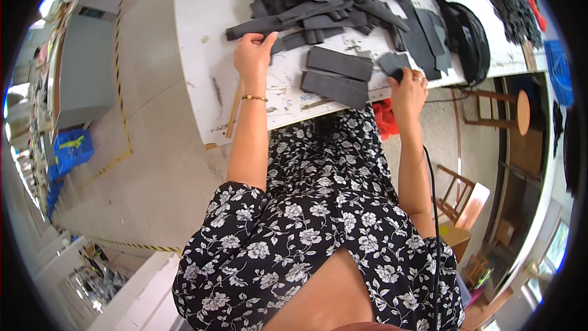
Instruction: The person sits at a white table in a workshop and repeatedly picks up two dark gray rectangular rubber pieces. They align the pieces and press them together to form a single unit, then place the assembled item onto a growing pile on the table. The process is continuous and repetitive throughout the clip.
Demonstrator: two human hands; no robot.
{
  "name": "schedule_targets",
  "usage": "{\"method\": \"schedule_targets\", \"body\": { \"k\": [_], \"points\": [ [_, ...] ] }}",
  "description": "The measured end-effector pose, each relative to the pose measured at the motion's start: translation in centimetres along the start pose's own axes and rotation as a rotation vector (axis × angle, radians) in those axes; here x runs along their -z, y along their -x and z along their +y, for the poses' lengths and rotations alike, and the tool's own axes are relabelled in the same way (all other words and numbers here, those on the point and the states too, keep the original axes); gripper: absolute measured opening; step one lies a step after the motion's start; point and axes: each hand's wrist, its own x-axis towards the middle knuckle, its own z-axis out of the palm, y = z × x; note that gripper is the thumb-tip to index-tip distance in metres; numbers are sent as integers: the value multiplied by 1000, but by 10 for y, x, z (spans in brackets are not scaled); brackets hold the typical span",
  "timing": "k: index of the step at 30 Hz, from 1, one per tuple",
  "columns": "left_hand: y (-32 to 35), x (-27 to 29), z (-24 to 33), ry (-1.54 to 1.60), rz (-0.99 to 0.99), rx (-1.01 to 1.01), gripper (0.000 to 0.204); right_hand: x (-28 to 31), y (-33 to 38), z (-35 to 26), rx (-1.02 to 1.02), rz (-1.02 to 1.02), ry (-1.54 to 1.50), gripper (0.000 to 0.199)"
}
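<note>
A heap of dark grey fabric strips (pixel 331 0) covers the far middle of the white table (pixel 211 95). My left hand (pixel 252 58) is at the heap's near left edge, its thumb and fingers closed on a grey fabric strip (pixel 275 50). Another strip (pixel 254 27) lies just beyond the fingertips. My right hand (pixel 409 93) grips a small flat grey fabric piece (pixel 392 62) near the table's front edge; its far end shows past the fingers. Between the hands lie two neat stacks of flat grey pieces, the farther stack (pixel 339 64) and the nearer stack (pixel 334 89).
Larger flat grey pieces (pixel 424 40) lie right of the heap, beside a black bag (pixel 467 40). Another dark pile (pixel 511 6) sits at the far right. A thin wooden stick (pixel 234 110) rests at the front left. A wooden stool (pixel 499 110) and red cloth (pixel 384 119) are below the table's right side.
</note>
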Motion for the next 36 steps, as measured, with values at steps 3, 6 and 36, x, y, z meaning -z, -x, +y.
{"method": "schedule_targets", "body": {
  "k": [3,6,36],
  "points": [
    [-9,-10,-7,66,-23,-11,26,-14,-4,7,71,-98,80,32],
    [-8,-5,9,501,-16,106,28,-24,0,12,219,-53,148,25],
    [47,65,79,1666,-707,448,21,120,-9,-90,717,63,-732,46]
  ]
}}
